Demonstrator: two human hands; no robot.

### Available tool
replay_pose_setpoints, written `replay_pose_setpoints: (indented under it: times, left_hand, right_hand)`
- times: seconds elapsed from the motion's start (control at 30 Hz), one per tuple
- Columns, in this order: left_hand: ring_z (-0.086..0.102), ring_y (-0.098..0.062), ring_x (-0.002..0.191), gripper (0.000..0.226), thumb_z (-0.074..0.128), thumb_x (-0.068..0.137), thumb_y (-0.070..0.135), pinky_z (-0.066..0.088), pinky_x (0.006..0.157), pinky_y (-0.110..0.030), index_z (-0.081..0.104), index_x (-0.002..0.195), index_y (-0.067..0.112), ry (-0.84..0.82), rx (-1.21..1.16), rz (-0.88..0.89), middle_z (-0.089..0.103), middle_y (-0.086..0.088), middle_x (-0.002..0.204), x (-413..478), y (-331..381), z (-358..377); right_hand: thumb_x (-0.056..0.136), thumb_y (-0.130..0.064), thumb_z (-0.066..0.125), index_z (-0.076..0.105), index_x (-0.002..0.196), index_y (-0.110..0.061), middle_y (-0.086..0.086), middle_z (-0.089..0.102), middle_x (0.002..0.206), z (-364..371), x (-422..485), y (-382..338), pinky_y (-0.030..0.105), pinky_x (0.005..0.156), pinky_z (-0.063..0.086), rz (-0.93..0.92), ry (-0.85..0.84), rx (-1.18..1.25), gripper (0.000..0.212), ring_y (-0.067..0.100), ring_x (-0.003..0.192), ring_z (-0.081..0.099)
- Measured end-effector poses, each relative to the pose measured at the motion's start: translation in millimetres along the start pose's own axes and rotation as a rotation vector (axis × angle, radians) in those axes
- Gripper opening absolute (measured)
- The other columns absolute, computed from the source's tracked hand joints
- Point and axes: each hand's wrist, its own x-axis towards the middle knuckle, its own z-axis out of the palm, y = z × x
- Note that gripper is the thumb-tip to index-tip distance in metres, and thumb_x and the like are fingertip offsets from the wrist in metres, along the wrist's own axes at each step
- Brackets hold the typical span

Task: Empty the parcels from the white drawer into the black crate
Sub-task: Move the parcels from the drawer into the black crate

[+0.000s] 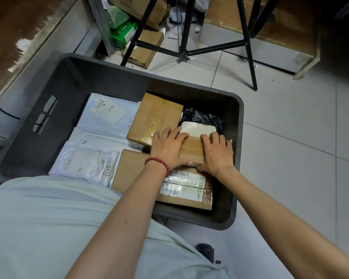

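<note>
The black crate [69,93] stands on the tiled floor in front of me and holds several parcels. Both hands grip one small brown cardboard box [192,149] with a white label, inside the crate's right half. My left hand [169,150], with a red bead bracelet at the wrist, wraps its left side, thumb at the near edge. My right hand [217,153] holds its right side. Under it lies a flat cardboard parcel with labels [181,186]. A taped brown box [153,119] sits just left, white mailer bags [101,135] beyond it. The white drawer is out of view.
A black plastic bag [204,117] lies in the crate's far right corner. A black tripod [184,47] stands behind the crate, with cardboard boxes [143,51] and a green pack [123,35] at a metal shelf. A wooden cabinet [260,33] is far right. A black cable [2,111] runs at left.
</note>
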Motion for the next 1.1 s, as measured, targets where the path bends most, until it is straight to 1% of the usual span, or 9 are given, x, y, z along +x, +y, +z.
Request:
replay_pose_setpoints:
  times: [0.17,0.3,0.4,0.47,0.57,0.67,0.83,0.97,1.1]
  left_hand:
    - [0.033,-0.022,0.132,0.087,0.071,0.070,0.061,0.024,0.107,-0.043,0.032,0.143,0.034,0.069,0.007,-0.042,0.033,-0.002,0.146,-9.2,5.3,8.8]
    - [0.035,-0.021,0.129,0.078,0.067,0.075,0.060,0.025,0.104,-0.041,0.037,0.141,0.032,0.097,0.038,-0.055,0.042,0.001,0.142,-5.1,12.7,9.7]
    - [0.036,-0.021,0.128,0.065,0.068,0.077,0.054,0.025,0.102,-0.040,0.043,0.131,0.027,0.090,0.013,-0.104,0.052,0.003,0.134,-4.1,14.9,14.5]
    - [0.035,-0.020,0.130,0.058,0.067,0.079,0.053,0.025,0.101,-0.039,0.045,0.125,0.025,0.088,-0.019,-0.153,0.056,0.001,0.128,-7.5,15.2,17.5]
    - [0.025,-0.021,0.137,0.054,0.061,0.084,0.054,0.020,0.107,-0.044,0.044,0.127,0.025,0.073,0.094,-0.135,0.051,0.003,0.133,-10.1,17.3,17.9]
    - [0.011,-0.026,0.144,0.061,0.054,0.087,0.056,0.014,0.111,-0.050,0.038,0.137,0.025,0.023,0.226,-0.098,0.032,0.003,0.152,-8.7,21.6,13.1]
    - [0.002,-0.028,0.147,0.070,0.050,0.090,0.056,0.004,0.116,-0.054,0.018,0.149,0.034,-0.069,0.108,-0.162,0.008,-0.002,0.160,-30.2,13.0,26.2]
    - [0.018,-0.023,0.143,0.058,0.043,0.094,0.051,0.007,0.116,-0.051,0.028,0.146,0.032,0.093,0.021,-0.189,0.027,0.001,0.155,-56.0,0.3,24.9]
    - [0.022,-0.022,0.141,0.055,0.039,0.095,0.051,0.009,0.115,-0.049,0.032,0.145,0.028,0.225,-0.012,-0.348,0.034,0.002,0.151,-73.1,-29.1,-5.4]
  right_hand:
    - [0.071,-0.055,0.074,0.026,0.144,-0.024,0.005,0.040,0.138,-1.1,-10.4,7.0,0.044,0.107,0.029,-0.061,0.005,-0.056,0.093,0.027,0.125,0.041]
    - [0.082,-0.043,0.062,0.031,0.141,-0.030,0.005,0.055,0.128,1.1,-19.6,10.1,0.042,0.111,0.022,-0.175,0.089,-0.085,0.068,0.026,0.119,0.050]
    - [0.080,-0.052,0.066,0.032,0.143,-0.030,0.010,0.042,0.143,8.2,-20.8,7.6,0.049,0.119,0.002,-0.179,0.051,-0.098,0.075,0.030,0.136,0.035]
    - [0.082,-0.053,0.064,0.025,0.146,-0.031,0.010,0.030,0.152,8.1,-15.3,3.0,0.049,0.118,-0.002,-0.170,-0.010,-0.059,0.078,0.030,0.143,0.025]
    - [0.089,-0.047,0.058,0.026,0.146,-0.033,0.006,0.036,0.149,5.5,-9.1,-4.2,0.050,0.118,0.010,-0.143,-0.078,0.053,0.067,0.028,0.137,0.035]
    - [0.088,-0.044,0.062,0.030,0.145,-0.036,0.002,0.037,0.148,5.2,-8.3,-8.8,0.049,0.113,0.023,-0.081,-0.087,0.119,0.065,0.028,0.136,0.035]
    - [0.083,-0.046,0.068,0.033,0.142,-0.039,0.000,0.039,0.146,0.4,-5.8,-5.5,0.046,0.109,0.031,-0.100,-0.111,0.149,0.068,0.027,0.134,0.036]
    - [0.083,-0.069,0.051,0.034,0.144,-0.040,-0.001,0.036,0.151,-15.3,-7.8,-3.5,0.047,0.111,0.029,-0.133,-0.127,0.131,0.069,0.026,0.136,0.036]
    - [0.089,-0.069,0.040,0.039,0.142,-0.038,-0.002,0.041,0.149,-33.0,-11.5,-28.6,0.044,0.108,0.033,-0.190,0.085,0.200,0.062,0.022,0.135,0.039]
